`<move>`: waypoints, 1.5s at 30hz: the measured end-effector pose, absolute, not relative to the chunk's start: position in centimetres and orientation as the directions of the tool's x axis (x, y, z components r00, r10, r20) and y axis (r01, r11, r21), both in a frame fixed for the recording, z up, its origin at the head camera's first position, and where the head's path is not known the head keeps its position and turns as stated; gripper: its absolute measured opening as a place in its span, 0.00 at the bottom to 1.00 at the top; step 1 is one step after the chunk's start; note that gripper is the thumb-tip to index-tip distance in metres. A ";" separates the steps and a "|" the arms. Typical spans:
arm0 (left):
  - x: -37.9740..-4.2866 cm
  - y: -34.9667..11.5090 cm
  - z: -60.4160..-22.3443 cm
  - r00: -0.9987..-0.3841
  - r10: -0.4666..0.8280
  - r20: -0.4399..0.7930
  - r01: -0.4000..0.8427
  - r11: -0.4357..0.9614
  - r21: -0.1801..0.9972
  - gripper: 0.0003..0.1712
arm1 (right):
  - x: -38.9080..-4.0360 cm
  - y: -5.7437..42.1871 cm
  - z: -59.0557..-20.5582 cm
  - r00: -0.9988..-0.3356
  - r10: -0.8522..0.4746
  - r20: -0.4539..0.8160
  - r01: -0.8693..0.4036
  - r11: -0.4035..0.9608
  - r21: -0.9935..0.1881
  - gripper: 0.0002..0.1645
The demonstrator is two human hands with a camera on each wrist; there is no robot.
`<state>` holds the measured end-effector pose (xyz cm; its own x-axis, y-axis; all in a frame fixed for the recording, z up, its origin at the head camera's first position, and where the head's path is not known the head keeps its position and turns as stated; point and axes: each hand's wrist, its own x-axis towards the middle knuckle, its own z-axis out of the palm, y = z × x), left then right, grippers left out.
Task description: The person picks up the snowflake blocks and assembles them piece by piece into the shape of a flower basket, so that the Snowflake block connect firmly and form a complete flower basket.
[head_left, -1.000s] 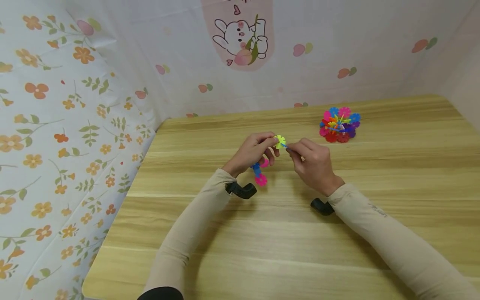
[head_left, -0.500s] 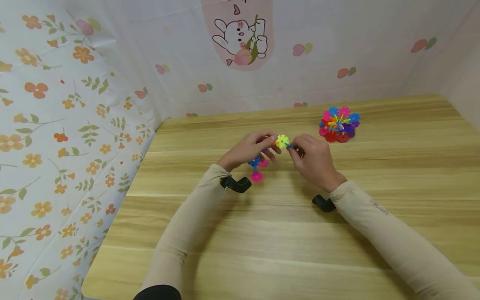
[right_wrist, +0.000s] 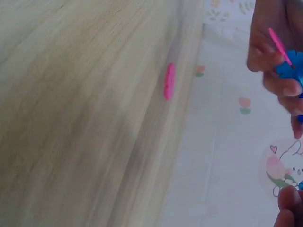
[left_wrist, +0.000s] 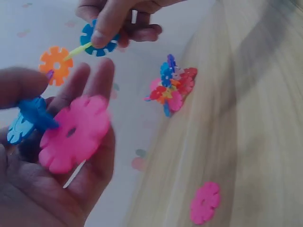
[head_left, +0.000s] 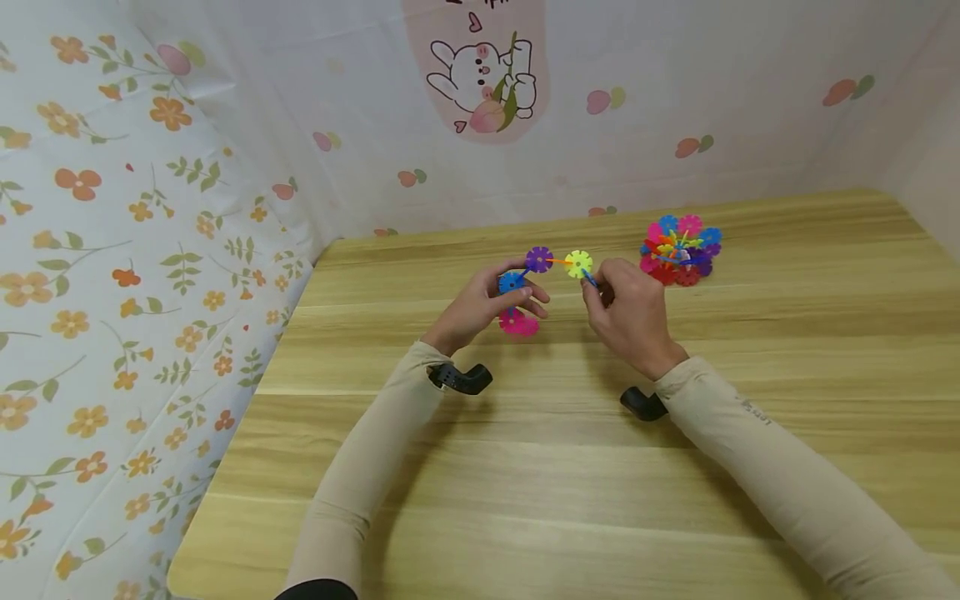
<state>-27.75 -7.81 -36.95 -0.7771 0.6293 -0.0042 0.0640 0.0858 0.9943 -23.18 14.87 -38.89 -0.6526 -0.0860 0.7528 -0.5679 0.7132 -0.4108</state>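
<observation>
A chain of linked flower-shaped plastic discs stretches between both hands above the table. Along it, in the head view, come a pink disc (head_left: pixel 509 322), a blue disc (head_left: pixel 512 282), a purple disc (head_left: pixel 539 259), an orange disc (head_left: pixel 559 262) seen edge-on and a yellow disc (head_left: pixel 578 264). My left hand (head_left: pixel 477 306) holds the blue part between thumb and fingers, with the pink disc over its palm. Thumb and finger of my right hand (head_left: pixel 632 312) pinch the blue end disc (left_wrist: pixel 90 38), which joins the yellow one.
A single pink disc (left_wrist: pixel 205 203) lies on the wooden table (head_left: pixel 540 483) below the left hand. Farther back on the right sits a multicoloured pile of flower discs (head_left: pixel 680 250). A printed cloth (head_left: pixel 337 100) hangs behind the table.
The left hand has slid back from the yellow disc along the chain, to the blue part. The purple and orange discs now show, and the chain has swung up and spread out.
</observation>
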 end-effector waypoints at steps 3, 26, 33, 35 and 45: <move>-27.8 -7.9 -36.6 -0.788 0.616 0.016 0.081 0.079 0.994 0.25 | -23.0 14.7 -39.1 -0.639 -0.094 0.763 -0.576 0.716 -0.394 0.11; -28.4 -8.0 -34.7 -0.795 0.603 -0.070 0.225 0.400 0.888 0.14 | -27.1 14.9 -38.5 -0.775 -0.630 0.056 -0.560 0.642 -0.523 0.14; -28.4 -8.0 -34.5 -0.797 0.602 -0.041 0.250 0.391 0.886 0.14 | -28.4 11.5 -40.2 -0.741 -0.668 0.070 -0.627 0.651 -0.429 0.18; -28.4 -8.0 -34.4 -0.794 0.607 -0.025 0.270 0.390 0.880 0.14 | -28.5 10.8 -40.5 -0.737 -0.669 0.093 -0.635 0.639 -0.434 0.14; -28.6 -8.3 -34.6 -0.758 0.652 0.024 0.348 0.373 0.860 0.19 | -28.8 12.1 -40.1 -0.788 -0.609 0.085 -0.544 0.626 -0.558 0.05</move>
<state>-28.57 -8.28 -34.60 -0.7582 0.6515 0.0243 0.3477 0.3726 0.8604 -28.75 12.10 -40.14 -0.7884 -0.6093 0.0850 -0.5441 0.6262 -0.5585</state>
